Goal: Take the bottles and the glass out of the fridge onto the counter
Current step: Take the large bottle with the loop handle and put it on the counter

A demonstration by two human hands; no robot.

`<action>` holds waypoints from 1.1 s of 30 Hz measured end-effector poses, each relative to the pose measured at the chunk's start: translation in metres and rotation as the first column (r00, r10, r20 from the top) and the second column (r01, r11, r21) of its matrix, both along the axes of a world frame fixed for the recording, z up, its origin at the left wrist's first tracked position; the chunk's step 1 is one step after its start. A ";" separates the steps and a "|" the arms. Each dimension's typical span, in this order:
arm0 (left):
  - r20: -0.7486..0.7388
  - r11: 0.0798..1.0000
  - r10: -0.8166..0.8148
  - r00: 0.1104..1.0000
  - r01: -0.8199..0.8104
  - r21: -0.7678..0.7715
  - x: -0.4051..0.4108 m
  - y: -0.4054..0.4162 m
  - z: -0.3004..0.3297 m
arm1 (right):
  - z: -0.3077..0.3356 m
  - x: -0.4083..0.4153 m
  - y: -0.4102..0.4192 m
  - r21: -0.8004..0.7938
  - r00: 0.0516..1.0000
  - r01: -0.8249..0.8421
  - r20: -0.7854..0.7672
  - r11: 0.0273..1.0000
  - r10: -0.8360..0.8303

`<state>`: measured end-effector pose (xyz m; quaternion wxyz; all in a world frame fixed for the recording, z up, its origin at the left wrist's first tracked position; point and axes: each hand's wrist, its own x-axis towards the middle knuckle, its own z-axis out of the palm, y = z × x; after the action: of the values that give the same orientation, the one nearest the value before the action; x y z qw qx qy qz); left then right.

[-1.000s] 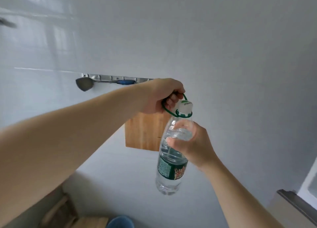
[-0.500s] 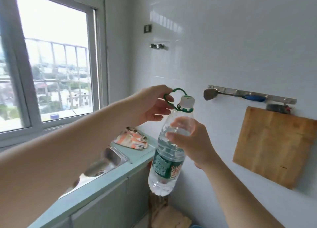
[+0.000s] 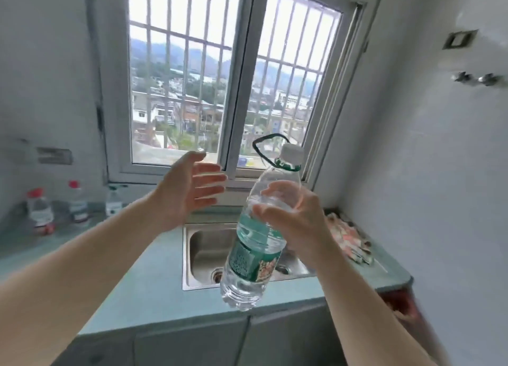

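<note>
Fingers (image 3: 270,210) of our right hand (image 3: 298,222) are curling round the upper body of the water bottle (image 3: 255,244), just below its shoulder, and we are holding it tilted in the air over the sink (image 3: 203,255), its white cap (image 3: 292,152) leaning toward the window (image 3: 233,71). A green carrying loop (image 3: 265,145) is standing up from the neck, free of both hands. Our left hand (image 3: 189,186) is hovering just beside the bottle without touching it, its fingers (image 3: 209,180) spread wide and straight, palm turned toward the bottle.

Below the bottle, the green table (image 3: 154,283) is running along the wall under the window. At its far left we are seeing three smaller bottles standing upright: two with red caps (image 3: 39,211) (image 3: 77,203) and one with a dark label (image 3: 114,200), all blurred. A patterned cloth (image 3: 347,237) is lying crumpled on the table to the right of the sink, near the white wall (image 3: 439,173).
</note>
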<state>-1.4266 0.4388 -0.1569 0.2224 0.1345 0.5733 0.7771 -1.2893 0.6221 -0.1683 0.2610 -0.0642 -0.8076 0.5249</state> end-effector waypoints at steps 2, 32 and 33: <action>-0.040 0.995 0.101 0.994 -0.101 -0.011 -0.024 -0.037 -0.006 | -0.008 -0.039 -0.022 -0.052 0.998 -0.058 0.005 0.997 0.059; 0.055 0.684 0.723 0.689 -0.702 -0.200 -0.271 -0.301 -0.113 | -0.134 -0.436 -0.216 -0.285 0.846 -0.441 0.185 0.851 0.500; 0.064 0.702 0.706 0.705 -0.684 -0.199 -0.283 -0.304 -0.119 | -0.139 -0.440 -0.218 -0.283 0.858 -0.413 0.198 0.866 0.474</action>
<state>-1.7094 0.1349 -0.2763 -0.0391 -0.1635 0.6254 0.7619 -1.7297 0.4046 -0.3074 0.0145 0.0261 -0.7612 0.6479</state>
